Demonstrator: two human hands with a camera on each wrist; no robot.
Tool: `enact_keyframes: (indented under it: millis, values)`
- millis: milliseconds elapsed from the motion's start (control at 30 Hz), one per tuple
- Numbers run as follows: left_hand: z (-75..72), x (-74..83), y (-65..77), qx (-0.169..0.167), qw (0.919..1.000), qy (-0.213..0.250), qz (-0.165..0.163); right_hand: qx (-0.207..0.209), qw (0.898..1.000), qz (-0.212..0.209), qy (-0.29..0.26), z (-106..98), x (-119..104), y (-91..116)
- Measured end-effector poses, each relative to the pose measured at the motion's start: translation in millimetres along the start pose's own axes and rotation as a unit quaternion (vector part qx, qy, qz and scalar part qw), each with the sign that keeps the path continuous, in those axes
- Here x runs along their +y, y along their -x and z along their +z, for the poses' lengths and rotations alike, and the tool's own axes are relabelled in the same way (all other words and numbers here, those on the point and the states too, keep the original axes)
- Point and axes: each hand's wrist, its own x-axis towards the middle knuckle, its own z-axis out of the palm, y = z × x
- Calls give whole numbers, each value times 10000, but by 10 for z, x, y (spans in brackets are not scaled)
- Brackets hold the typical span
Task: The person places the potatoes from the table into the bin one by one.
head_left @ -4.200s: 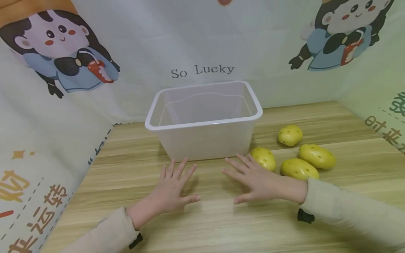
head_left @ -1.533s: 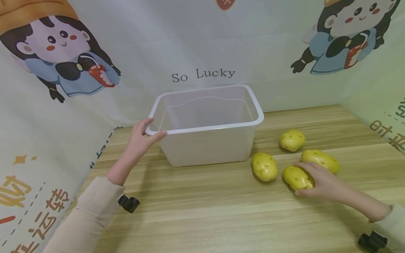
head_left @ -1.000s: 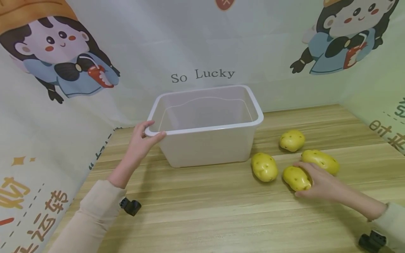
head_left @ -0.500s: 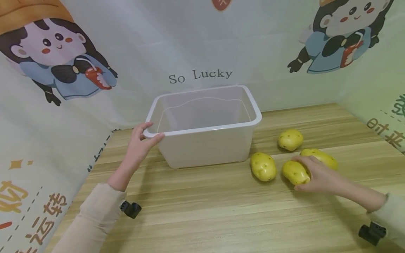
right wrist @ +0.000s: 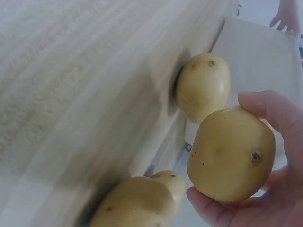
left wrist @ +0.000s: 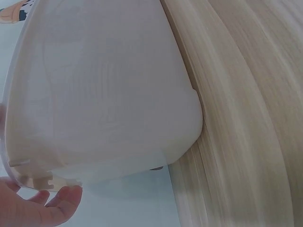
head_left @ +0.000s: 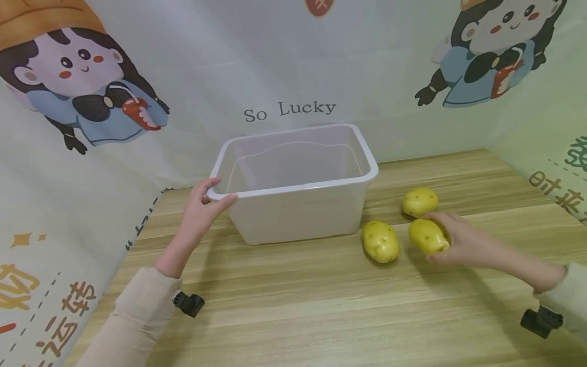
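My right hand (head_left: 468, 242) grips a yellow potato (head_left: 427, 236) between thumb and fingers; its shadow falls on the tabletop below. In the right wrist view the gripped potato (right wrist: 232, 153) shows large, lifted off the wood. My left hand (head_left: 200, 209) holds the front left corner of a white plastic bin (head_left: 298, 214), thumb on the front rim and fingers over the left side. The left wrist view shows the fingers (left wrist: 66, 203) curled at the bin's rim. Nothing lies in the visible part of the bin's inside.
One potato (head_left: 380, 241) lies by the bin's front right corner, another (head_left: 419, 202) farther back. A third potato (right wrist: 135, 205), hidden behind my right hand in the head view, shows in the right wrist view. A printed cloth (head_left: 293, 66) stands behind the wooden tabletop (head_left: 298, 306).
My hands went from spread over the tabletop to the bin rim and a potato. In the last half second the right hand raised that potato. The left hand stayed on the rim.
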Motion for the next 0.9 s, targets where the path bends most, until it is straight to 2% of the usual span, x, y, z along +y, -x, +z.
enact_keyframes:
  millis: [100,433,900]
  values:
    - [-18,7,0,-44,10000,-40,-3,-51,10000,29,-28,-62,-35,-35]
    - [-36,2,1,-150,9998,-128,-24,-48,9990,-22,452,-257,-135,-190]
    - [-23,2,0,-103,9999,-55,34,-239,9992,-36,313,-575,-227,-317]
